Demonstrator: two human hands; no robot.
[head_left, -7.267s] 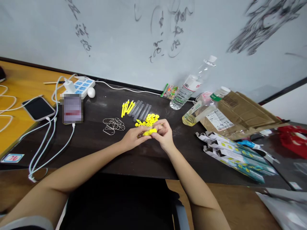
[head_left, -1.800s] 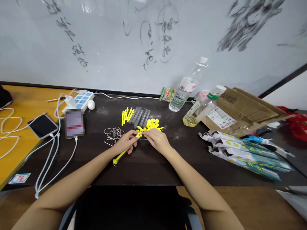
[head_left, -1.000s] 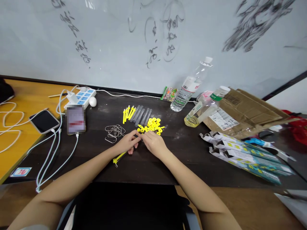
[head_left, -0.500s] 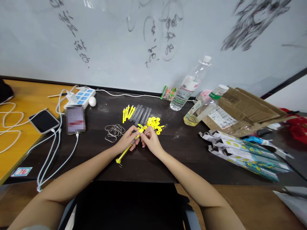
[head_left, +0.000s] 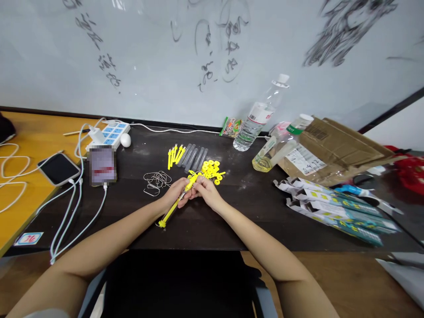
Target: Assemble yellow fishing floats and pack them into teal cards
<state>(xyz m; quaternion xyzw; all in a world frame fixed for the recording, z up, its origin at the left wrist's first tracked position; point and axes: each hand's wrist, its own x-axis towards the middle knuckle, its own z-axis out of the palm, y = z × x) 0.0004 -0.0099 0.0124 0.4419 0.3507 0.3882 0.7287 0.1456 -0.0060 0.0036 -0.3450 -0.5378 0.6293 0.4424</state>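
A slim yellow rod with a clear and metallic middle section point(head_left: 169, 214) slants between my hands, its wider yellow end low and to the left. My left hand point(head_left: 176, 193) is closed round its upper part. At the top end, the fingers of my right hand point(head_left: 208, 193) pinch a thin bent metal wire, partly hidden by the fingertips. Just beyond lie yellow rings and small parts point(head_left: 212, 168), clear tubes point(head_left: 195, 157) and short yellow sticks point(head_left: 175, 155). A tangle of bent wire hooks point(head_left: 157, 180) rests left of my hands.
Two bottles, a water bottle point(head_left: 255, 126) and one with yellow liquid point(head_left: 278, 148), stand at the back right by a cardboard parcel point(head_left: 344, 152). Opened teal boxes point(head_left: 341, 212) lie right. Phones point(head_left: 59, 168), cables and a power strip point(head_left: 112, 134) occupy the left. A whiteboard rises behind.
The right hand has shifted slightly left along the rod's top, and the wire now shows less above the fingers. The view has moved a little.
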